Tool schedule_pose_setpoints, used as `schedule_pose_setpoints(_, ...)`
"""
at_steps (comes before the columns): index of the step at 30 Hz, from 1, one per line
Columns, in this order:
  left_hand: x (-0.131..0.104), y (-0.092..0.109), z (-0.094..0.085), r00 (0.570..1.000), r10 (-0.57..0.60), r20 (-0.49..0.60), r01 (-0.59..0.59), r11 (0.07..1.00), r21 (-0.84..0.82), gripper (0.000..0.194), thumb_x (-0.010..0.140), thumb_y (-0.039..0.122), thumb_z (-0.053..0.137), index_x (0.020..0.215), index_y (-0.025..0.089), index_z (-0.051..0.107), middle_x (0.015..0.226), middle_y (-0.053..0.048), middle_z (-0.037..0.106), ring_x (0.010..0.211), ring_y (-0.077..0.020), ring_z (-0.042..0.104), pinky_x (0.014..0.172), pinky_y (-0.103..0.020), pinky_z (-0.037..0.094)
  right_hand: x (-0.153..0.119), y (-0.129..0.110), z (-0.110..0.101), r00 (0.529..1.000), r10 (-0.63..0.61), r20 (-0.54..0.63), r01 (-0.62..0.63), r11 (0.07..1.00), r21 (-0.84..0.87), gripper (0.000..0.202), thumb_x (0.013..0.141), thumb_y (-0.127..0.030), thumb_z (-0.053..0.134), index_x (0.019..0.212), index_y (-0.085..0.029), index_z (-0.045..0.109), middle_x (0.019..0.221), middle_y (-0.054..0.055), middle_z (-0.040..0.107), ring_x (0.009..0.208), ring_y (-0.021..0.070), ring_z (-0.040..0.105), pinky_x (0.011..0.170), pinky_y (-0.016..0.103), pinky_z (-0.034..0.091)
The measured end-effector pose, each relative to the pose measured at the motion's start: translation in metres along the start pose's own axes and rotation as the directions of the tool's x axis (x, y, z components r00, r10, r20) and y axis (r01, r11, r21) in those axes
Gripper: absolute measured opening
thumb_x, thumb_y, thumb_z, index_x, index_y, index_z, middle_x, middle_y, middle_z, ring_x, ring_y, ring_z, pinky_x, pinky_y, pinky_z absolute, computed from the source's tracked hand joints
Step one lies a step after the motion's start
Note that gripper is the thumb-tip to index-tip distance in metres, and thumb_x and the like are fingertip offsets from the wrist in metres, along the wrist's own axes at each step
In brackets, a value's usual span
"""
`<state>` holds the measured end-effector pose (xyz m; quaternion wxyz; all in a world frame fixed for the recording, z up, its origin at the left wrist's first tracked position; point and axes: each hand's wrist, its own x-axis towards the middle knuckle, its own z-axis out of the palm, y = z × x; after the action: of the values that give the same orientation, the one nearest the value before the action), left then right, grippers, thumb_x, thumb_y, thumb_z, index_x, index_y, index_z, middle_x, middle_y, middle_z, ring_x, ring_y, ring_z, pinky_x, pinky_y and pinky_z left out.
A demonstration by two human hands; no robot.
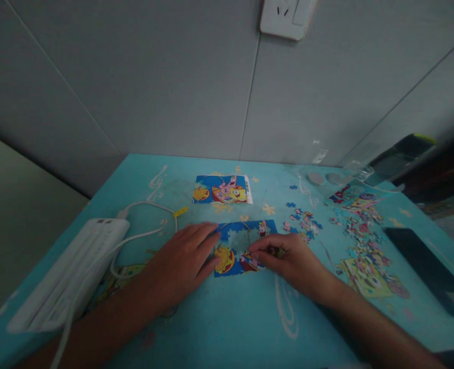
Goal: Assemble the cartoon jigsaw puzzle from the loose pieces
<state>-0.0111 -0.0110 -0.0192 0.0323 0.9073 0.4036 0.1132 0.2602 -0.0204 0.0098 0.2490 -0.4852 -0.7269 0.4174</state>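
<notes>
A partly assembled blue cartoon puzzle (224, 260) lies flat on the turquoise tabletop, with a gap in its middle. My left hand (190, 256) rests at its left edge, fingers apart and holding nothing. Over the right part of the puzzle is my right hand (284, 256), thumb and index finger pinched at the gap's lower edge; what they hold, if anything, is too small to name. Behind the puzzle lies a picture card (222, 189) showing a similar cartoon scene. Loose puzzle pieces (306, 224) are scattered to the right of the puzzle.
A white power strip (71, 271) with white cables lies at the left. On the right are a larger pile of pieces (365, 230), a yellow puzzle section (367, 278), a dark phone (429, 269) and clear containers. A wall socket (287, 18) is above.
</notes>
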Motion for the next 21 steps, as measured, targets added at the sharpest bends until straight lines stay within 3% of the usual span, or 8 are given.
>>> schedule_pose_setpoints(6,0.0003,0.0028,-0.0031,1.0,-0.028,0.014,0.028,1.0,-0.003,0.039,0.099,0.037,0.051,0.132,0.017,0.057,0.139,-0.013,0.051,0.123,-0.029,0.053,0.105,-0.049,0.047,0.0008,0.0114,0.0063,1.0,-0.028,0.011,0.028,0.999,-0.04,0.014,0.092,-0.024,0.063,0.098,-0.026,0.077,0.088,-0.002,0.076,0.074,0.0132,0.068,0.069,0.024,0.052)
schedule_pose_setpoints(15,-0.0001,0.0041,-0.0039,1.0,-0.019,0.01,0.019,0.999,-0.036,0.038,0.098,0.033,0.053,0.131,0.015,0.057,0.132,-0.013,0.053,0.119,-0.0282,0.054,0.103,-0.047,0.048,0.0036,0.0081,0.0065,0.995,-0.104,0.006,0.103,0.976,-0.191,0.016,0.091,-0.017,0.064,0.096,-0.026,0.077,0.086,-0.002,0.073,0.075,0.0124,0.066,0.071,0.024,0.048)
schedule_pose_setpoints(21,0.0004,0.0041,-0.0048,1.0,-0.027,-0.01,0.026,0.998,-0.055,0.038,0.097,0.035,0.055,0.131,0.017,0.056,0.131,-0.012,0.055,0.118,-0.0277,0.055,0.102,-0.047,0.049,0.0048,0.0066,0.0078,0.992,-0.124,0.001,0.122,0.973,-0.196,0.015,0.094,-0.023,0.062,0.099,-0.026,0.076,0.089,0.001,0.074,0.08,0.0147,0.067,0.073,0.027,0.051)
